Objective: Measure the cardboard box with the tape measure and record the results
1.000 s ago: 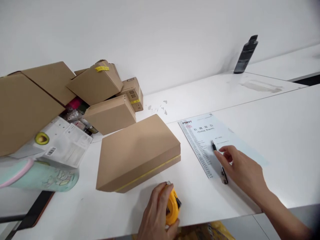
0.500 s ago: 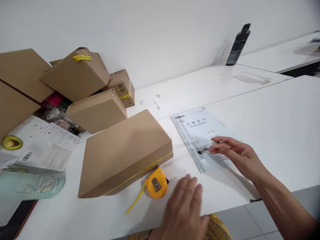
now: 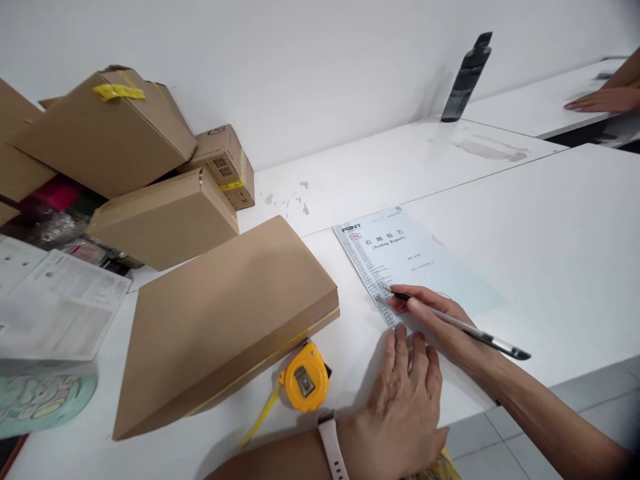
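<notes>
My right hand (image 3: 440,327) is closed on a black and silver pen (image 3: 470,328), whose tip rests on the near left part of a printed pale sheet (image 3: 415,257) lying on the white table (image 3: 550,227). My left hand (image 3: 405,407) lies flat and open on the table, fingertips at the sheet's near corner, a pale watch strap on its wrist. A yellow tape measure (image 3: 305,380) with a bit of tape drawn out lies free just left of that hand, against the front of a flat brown cardboard box (image 3: 225,313).
Several cardboard boxes (image 3: 150,173) are piled at the back left against the wall, with printed papers (image 3: 55,300) and a mint-green bottle (image 3: 35,397) at the left edge. A dark bottle (image 3: 465,77) stands at the wall. Another person's hand (image 3: 600,100) rests on the far right table.
My left hand let go of the tape measure and moved right onto the sheet's corner. My right hand picked the pen up off the sheet and set its tip down. The view shifted right.
</notes>
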The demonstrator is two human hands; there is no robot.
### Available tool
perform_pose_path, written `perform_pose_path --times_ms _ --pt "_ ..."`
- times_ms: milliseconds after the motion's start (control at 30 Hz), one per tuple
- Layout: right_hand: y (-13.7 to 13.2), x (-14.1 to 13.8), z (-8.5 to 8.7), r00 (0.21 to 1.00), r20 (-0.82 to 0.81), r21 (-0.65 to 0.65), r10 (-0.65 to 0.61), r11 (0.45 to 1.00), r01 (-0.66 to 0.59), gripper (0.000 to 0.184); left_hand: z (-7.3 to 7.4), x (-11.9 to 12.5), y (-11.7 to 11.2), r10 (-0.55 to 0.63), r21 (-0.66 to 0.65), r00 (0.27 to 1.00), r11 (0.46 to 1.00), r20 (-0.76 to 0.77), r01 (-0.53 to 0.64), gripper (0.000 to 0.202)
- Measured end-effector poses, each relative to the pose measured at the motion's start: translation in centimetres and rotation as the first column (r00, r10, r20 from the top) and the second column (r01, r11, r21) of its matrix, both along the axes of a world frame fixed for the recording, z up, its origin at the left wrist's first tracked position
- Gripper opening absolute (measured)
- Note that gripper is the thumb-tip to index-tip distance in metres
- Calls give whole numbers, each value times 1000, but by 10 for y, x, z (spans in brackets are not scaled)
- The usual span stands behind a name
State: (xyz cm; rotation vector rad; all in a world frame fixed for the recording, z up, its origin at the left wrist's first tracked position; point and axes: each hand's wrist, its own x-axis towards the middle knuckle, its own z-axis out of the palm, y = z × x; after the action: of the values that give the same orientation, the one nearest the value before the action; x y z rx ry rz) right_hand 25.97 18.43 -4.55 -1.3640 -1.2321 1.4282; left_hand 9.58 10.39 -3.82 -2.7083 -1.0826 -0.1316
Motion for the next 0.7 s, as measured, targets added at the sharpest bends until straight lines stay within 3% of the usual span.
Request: perform_pose_path --times_ms 100,367,500,700 --pt "1 -4 3 995 100 -10 -18 1000 19 36 -4 1 -1 17 -15 999 1000 34 -16 87" --pt "3 -3 0 984 175 86 -12 996 -3 37 2 1 0 39 16 999 999 16 -39 86" --pt "2 -4 -3 961 262 175 -83 984 37 37 2 2 1 19 9 1000 1000 25 -19 85" --pt "2 -6 -1 909 402 334 -108 942 -36 29 4 2 2 18 8 1000 1000 17 -18 86"
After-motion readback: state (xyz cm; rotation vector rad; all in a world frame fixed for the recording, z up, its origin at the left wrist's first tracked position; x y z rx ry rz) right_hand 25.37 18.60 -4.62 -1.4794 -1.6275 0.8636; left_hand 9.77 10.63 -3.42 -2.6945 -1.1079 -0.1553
